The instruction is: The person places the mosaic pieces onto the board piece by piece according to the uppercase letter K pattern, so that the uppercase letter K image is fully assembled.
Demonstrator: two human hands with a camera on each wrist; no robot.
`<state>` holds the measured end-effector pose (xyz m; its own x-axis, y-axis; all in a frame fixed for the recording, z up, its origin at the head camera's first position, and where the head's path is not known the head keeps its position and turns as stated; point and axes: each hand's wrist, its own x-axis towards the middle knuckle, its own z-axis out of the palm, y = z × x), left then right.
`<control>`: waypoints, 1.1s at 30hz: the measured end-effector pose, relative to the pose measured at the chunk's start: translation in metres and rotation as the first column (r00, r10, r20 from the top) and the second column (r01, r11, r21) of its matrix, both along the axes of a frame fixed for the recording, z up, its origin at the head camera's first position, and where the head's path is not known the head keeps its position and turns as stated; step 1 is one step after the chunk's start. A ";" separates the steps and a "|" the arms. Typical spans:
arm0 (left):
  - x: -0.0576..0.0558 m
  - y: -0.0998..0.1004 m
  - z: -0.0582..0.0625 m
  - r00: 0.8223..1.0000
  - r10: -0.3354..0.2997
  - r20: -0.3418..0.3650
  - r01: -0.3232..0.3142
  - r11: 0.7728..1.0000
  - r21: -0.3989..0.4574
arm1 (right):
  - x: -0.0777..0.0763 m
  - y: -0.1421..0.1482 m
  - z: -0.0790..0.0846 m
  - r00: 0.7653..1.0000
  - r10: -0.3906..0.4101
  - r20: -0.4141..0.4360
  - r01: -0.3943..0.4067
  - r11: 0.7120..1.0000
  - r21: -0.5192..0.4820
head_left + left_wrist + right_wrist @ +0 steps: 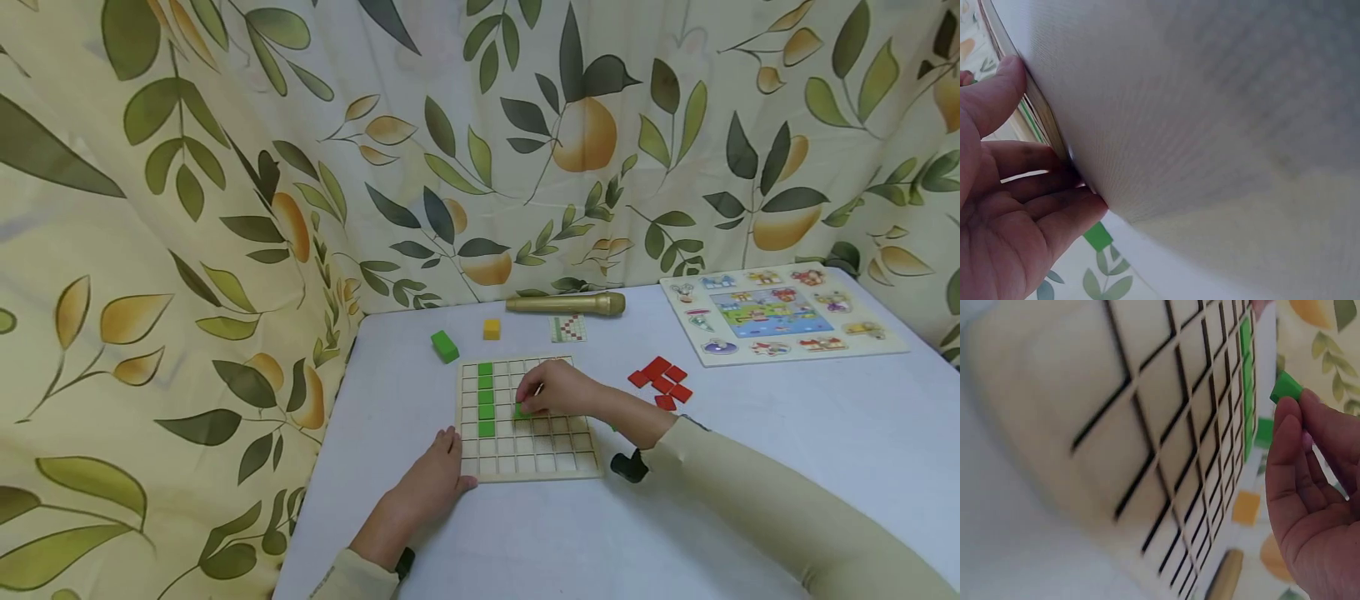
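A square wooden grid board [525,468] lies on the table, with several green square tiles [486,412] in one column near its left side. My right hand [558,388] is over the middle of the board and pinches a green tile [1285,387] between thumb and fingertips. In the right wrist view that tile is held tilted, apart from the grid. At the board's front left corner is my left hand [431,481], its fingers extended along the left edge and its thumb touching the front edge. The left wrist view shows these fingers [1060,219] against the board's side.
Behind the board are a green block [445,347], a yellow block [491,329], a small pattern card [567,328] and a gold microphone-shaped object [566,304]. Several red tiles [662,383] lie to the right, near my right forearm. A picture puzzle board [787,353] lies at the back right.
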<state>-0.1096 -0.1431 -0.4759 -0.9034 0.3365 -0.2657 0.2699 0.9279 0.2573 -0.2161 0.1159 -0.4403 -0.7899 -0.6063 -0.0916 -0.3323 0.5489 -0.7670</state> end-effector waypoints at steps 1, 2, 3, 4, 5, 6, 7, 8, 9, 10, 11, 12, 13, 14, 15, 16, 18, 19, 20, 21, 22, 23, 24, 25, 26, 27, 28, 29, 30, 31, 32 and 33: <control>0.000 0.000 0.000 1.000 0.002 0.006 -0.002 1.000 0.000 | 0.001 -0.004 -0.001 1.000 0.011 0.000 -0.011 1.000 -0.005; -0.001 0.000 -0.001 1.000 0.002 0.010 -0.002 1.000 0.003 | 0.001 -0.007 -0.003 1.000 0.018 -0.002 -0.018 1.000 -0.005; -0.001 0.000 -0.001 1.000 0.002 0.014 -0.002 1.000 0.006 | 0.002 -0.011 -0.004 1.000 0.022 0.004 -0.022 1.000 -0.009; -0.002 0.000 -0.002 1.000 0.000 0.015 0.000 1.000 0.007 | 0.003 -0.014 -0.004 1.000 0.024 0.005 -0.024 1.000 -0.009; -0.002 0.000 -0.002 1.000 -0.004 0.014 0.003 1.000 0.006 | 0.004 -0.017 -0.005 1.000 0.029 0.010 -0.029 0.999 -0.015; -0.002 0.000 -0.002 1.000 -0.008 0.011 0.008 1.000 0.008 | 0.004 -0.020 -0.006 0.999 0.036 0.005 -0.035 0.999 -0.022; -0.002 0.000 -0.001 1.000 -0.012 0.010 0.012 1.000 0.005 | 0.005 -0.023 -0.008 0.999 0.033 0.003 -0.033 0.999 -0.024; -0.003 0.000 -0.001 1.000 -0.017 0.007 0.017 1.000 0.006 | 0.005 -0.025 -0.009 0.999 0.032 0.005 -0.032 0.999 -0.029; -0.003 0.000 -0.001 1.000 -0.021 0.005 0.021 1.000 0.002 | 0.006 -0.028 -0.011 0.999 0.034 0.008 -0.033 0.999 -0.041; -0.003 -0.001 -0.001 1.000 -0.026 0.001 0.026 1.000 0.001 | 0.006 -0.030 -0.013 0.999 0.034 0.022 -0.033 0.998 -0.056; -0.003 -0.001 0.000 1.000 -0.030 -0.001 0.030 1.000 0.000 | 0.006 -0.032 -0.015 0.999 0.037 0.033 -0.034 0.997 -0.070; -0.003 -0.001 0.000 0.999 -0.033 -0.003 0.033 0.999 0.000 | 0.007 -0.034 -0.016 0.998 0.036 0.051 -0.032 0.996 -0.083; -0.003 -0.001 0.000 0.999 -0.036 -0.003 0.036 0.999 -0.005 | 0.007 -0.036 -0.018 0.997 0.034 0.072 -0.027 0.995 -0.093; -0.003 -0.001 0.000 0.999 -0.037 -0.002 0.037 0.999 -0.006 | 0.008 -0.037 -0.019 0.995 0.040 0.088 -0.030 0.994 -0.105; -0.003 -0.001 0.000 0.999 -0.036 0.000 0.036 0.999 -0.008 | 0.008 -0.039 -0.021 0.995 0.043 0.095 -0.032 0.993 -0.110; -0.003 -0.001 0.000 0.999 -0.034 0.000 0.034 0.999 -0.007 | 0.008 -0.040 -0.022 0.995 0.049 0.090 -0.039 0.994 -0.104; -0.003 -0.001 0.000 0.999 -0.031 0.003 0.031 0.999 -0.010 | 0.009 -0.043 -0.023 0.995 0.056 0.079 -0.049 0.995 -0.091; -0.003 0.000 0.000 1.000 -0.030 0.005 0.030 0.999 -0.013 | 0.009 -0.044 -0.024 0.996 0.060 0.067 -0.054 0.995 -0.081; -0.003 0.000 0.000 1.000 -0.028 0.005 0.028 1.000 -0.013 | 0.010 -0.045 -0.024 0.996 0.062 0.064 -0.057 0.996 -0.075; -0.003 0.000 0.000 1.000 -0.030 0.003 0.030 0.999 -0.015 | 0.011 -0.047 -0.023 0.996 0.062 0.065 -0.058 0.996 -0.070; -0.003 0.000 0.000 1.000 -0.031 0.001 0.031 0.999 -0.016 | 0.012 -0.048 -0.023 0.996 0.064 0.066 -0.059 0.996 -0.067; -0.003 0.000 0.000 0.999 -0.032 0.000 0.032 0.999 -0.020 | 0.013 -0.050 -0.023 0.995 0.063 0.075 -0.058 0.996 -0.068; -0.003 0.000 0.000 0.999 -0.033 0.000 0.033 0.999 -0.022 | 0.014 -0.051 -0.023 0.995 0.063 0.081 -0.058 0.996 -0.066; -0.003 -0.001 0.000 0.999 -0.035 -0.003 0.035 0.999 -0.021 | 0.014 -0.052 -0.023 0.995 0.062 0.083 -0.057 0.996 -0.063; -0.003 -0.001 0.000 0.999 -0.037 -0.005 0.037 0.999 -0.020 | 0.015 -0.053 -0.023 0.995 0.063 0.082 -0.058 0.996 -0.061; -0.003 -0.001 0.000 0.999 -0.039 -0.006 0.039 0.999 -0.019 | 0.016 -0.055 -0.024 0.995 0.065 0.080 -0.060 0.997 -0.056; -0.003 -0.002 -0.001 0.999 -0.040 -0.007 0.040 0.999 -0.019 | 0.016 -0.056 -0.025 0.995 0.066 0.075 -0.062 0.997 -0.051; -0.003 -0.002 -0.001 0.999 -0.043 -0.009 0.043 0.999 -0.017 | 0.017 -0.057 -0.025 0.995 0.066 0.077 -0.063 0.997 -0.046; -0.003 -0.002 -0.001 0.999 -0.045 -0.009 0.045 0.999 -0.017 | 0.017 -0.058 -0.026 0.995 0.067 0.077 -0.064 0.997 -0.044; -0.003 -0.003 -0.001 0.999 -0.047 -0.010 0.047 0.999 -0.017 | 0.018 -0.059 -0.027 0.995 0.067 0.075 -0.065 0.997 -0.038; -0.004 -0.003 -0.001 0.999 -0.048 -0.010 0.048 0.999 -0.015 | 0.019 -0.060 -0.027 0.995 0.067 0.077 -0.065 0.997 -0.033; -0.004 -0.003 -0.001 0.999 -0.048 -0.009 0.048 0.999 -0.011 | 0.019 -0.061 -0.028 0.995 0.066 0.080 -0.064 0.998 -0.028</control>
<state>-0.1133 -0.1460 -0.4772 -0.8887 0.3771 -0.2607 0.3169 0.9163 0.2450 -0.1969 0.0547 -0.4681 -0.7391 -0.6594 -0.1375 -0.3029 0.5078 -0.8065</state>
